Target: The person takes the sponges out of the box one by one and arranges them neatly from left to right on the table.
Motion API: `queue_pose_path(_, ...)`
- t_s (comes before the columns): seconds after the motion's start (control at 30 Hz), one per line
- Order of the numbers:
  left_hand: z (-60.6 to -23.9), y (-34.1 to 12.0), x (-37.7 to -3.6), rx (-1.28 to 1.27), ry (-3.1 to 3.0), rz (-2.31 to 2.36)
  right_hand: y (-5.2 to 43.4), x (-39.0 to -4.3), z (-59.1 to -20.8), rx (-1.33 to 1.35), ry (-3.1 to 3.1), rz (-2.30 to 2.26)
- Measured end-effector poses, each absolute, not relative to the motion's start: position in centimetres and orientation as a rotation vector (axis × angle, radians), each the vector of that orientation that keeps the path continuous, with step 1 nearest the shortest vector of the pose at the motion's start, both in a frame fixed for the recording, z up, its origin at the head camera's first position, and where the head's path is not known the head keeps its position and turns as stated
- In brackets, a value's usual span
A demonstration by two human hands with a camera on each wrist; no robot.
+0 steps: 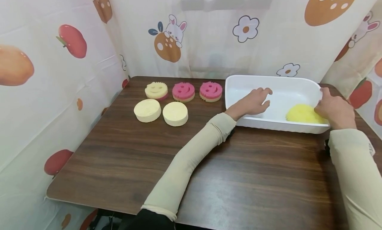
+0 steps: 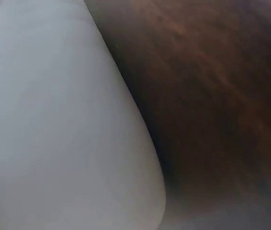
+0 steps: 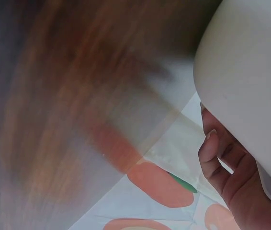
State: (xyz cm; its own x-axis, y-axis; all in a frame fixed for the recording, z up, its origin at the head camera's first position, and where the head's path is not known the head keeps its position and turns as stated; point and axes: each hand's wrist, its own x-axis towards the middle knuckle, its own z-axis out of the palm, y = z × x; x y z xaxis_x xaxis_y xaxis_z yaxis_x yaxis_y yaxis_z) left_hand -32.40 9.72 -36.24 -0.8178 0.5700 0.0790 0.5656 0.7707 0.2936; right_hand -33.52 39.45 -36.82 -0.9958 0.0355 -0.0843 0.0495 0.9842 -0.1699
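Note:
A white plastic tub (image 1: pixel 238 87) stands on the right side of the brown table (image 1: pixel 125 157). A fluffy yellow sponge (image 1: pixel 301 114) lies in its right end. My left hand (image 1: pixel 260 98) reaches over the near rim into the tub's left half with loosely bent fingers and holds nothing. At the tub's right end my right hand (image 1: pixel 326 102) grips the rim, thumb on top. In the right wrist view its fingers (image 3: pixel 217 153) curl under the tub's outer wall (image 3: pixel 250 81). The left wrist view shows only the tub wall (image 2: pixel 54 124) and table (image 2: pixel 212 96).
Left of the tub lie a yellow smiley sponge (image 1: pixel 156 90), two pink smiley sponges (image 1: pixel 183 91) (image 1: pixel 210 90), and in front of them two plain cream round sponges (image 1: pixel 147 110) (image 1: pixel 175 113). Printed curtains (image 1: pixel 59 74) enclose the table on three sides.

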Motion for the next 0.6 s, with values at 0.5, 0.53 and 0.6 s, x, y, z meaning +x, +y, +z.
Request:
queue_pose_path(0.5, -36.1, 11.1, -32.3, 0.929, 2.902, 0.447, 39.5, -33.5, -36.8, 0.077, 3.036, -0.256)
queue_pose_path(0.53, -36.0, 11.2, -32.2, 0.918, 2.901, 0.435, 39.4, -33.5, -36.8, 0.076, 3.035, -0.263)
queue_pose_path(0.6, -36.0, 11.4, -32.1, 0.907, 2.902, 0.396, 39.4, -33.5, -36.9, 0.076, 3.034, -0.267)
